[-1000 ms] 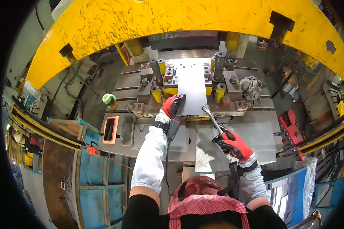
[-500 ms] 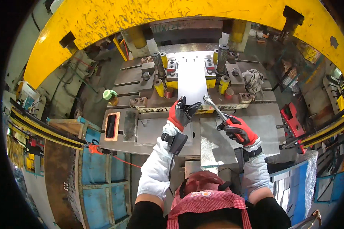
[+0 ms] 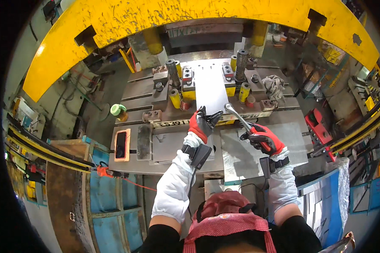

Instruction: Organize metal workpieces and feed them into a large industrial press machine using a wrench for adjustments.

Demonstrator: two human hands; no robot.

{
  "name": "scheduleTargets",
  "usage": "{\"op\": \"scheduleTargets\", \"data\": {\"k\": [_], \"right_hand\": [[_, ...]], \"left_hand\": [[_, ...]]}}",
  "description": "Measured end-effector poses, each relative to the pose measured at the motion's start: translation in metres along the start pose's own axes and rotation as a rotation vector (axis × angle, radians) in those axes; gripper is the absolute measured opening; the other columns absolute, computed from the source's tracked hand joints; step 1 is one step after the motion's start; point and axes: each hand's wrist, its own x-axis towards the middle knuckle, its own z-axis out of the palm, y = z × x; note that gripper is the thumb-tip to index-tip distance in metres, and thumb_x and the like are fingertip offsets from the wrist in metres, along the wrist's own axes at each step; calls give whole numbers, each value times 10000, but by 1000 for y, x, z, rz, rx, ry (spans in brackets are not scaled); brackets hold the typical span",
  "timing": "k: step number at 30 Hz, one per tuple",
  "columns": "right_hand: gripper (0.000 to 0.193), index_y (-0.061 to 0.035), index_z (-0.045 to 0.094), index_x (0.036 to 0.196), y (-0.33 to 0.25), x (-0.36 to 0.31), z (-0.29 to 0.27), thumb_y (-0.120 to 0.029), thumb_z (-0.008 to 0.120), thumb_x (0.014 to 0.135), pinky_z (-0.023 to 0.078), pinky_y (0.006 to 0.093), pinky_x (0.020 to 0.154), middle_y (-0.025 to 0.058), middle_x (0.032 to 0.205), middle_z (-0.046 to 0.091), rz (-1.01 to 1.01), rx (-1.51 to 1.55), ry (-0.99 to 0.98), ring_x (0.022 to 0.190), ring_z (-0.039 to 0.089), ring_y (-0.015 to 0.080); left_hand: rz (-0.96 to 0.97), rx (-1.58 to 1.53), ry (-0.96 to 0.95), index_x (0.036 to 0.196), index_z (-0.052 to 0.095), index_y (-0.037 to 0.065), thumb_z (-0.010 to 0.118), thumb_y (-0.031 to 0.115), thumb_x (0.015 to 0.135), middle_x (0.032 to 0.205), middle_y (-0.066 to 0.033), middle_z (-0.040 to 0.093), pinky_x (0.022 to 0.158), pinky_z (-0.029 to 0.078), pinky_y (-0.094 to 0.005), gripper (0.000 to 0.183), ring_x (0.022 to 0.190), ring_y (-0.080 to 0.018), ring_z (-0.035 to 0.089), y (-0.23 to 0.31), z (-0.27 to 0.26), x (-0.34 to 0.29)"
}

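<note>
A bright, flat metal sheet point(image 3: 211, 86) lies lengthwise on the die in the press, its near end toward me. My left hand point(image 3: 203, 124), in a red and black glove, is at the sheet's near left corner. Its fingers are apart; whether they touch the sheet I cannot tell. My right hand point(image 3: 264, 139), gloved alike, is closed round a red-handled metal tool with a round head point(image 3: 240, 116). That head is at the sheet's near right corner, touching or almost touching it.
Dark guide posts point(image 3: 241, 65) and yellow cylinders point(image 3: 245, 92) flank the sheet. The yellow press frame point(image 3: 190, 10) arches beyond. A grey rag point(image 3: 274, 86) lies right on the bed, a green-capped bottle point(image 3: 119, 111) left. A phone-like dark slab point(image 3: 121, 145) and flat plates point(image 3: 171, 145) are nearer.
The whole view has shifted slightly. Both hands stay about where they were at the sheet's near end, and my right hand keeps its hold on the tool.
</note>
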Motion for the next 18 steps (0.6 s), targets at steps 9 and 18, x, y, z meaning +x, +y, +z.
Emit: {"op": "scheduleTargets", "data": {"k": [9,18], "right_hand": [[242,-78,492,958,1,-1,5,-233,604,808,325,206,493,-17,711,477,-73,-89,-32,573,404,53],[223,-93,485,890,-10,-7,19,-227,631,788,341,203,505,-19,714,489,1,-11,65,590,429,54]], "left_hand": [[-40,-40,44,1212,413,23,456,293,923,1123,-235,538,766,557,-416,397,944,-395,592,1,-4,3],[8,-10,54,1217,412,30,430,277,929,1126,-231,539,766,555,-426,380,940,-404,590,2,2,-1]]}}
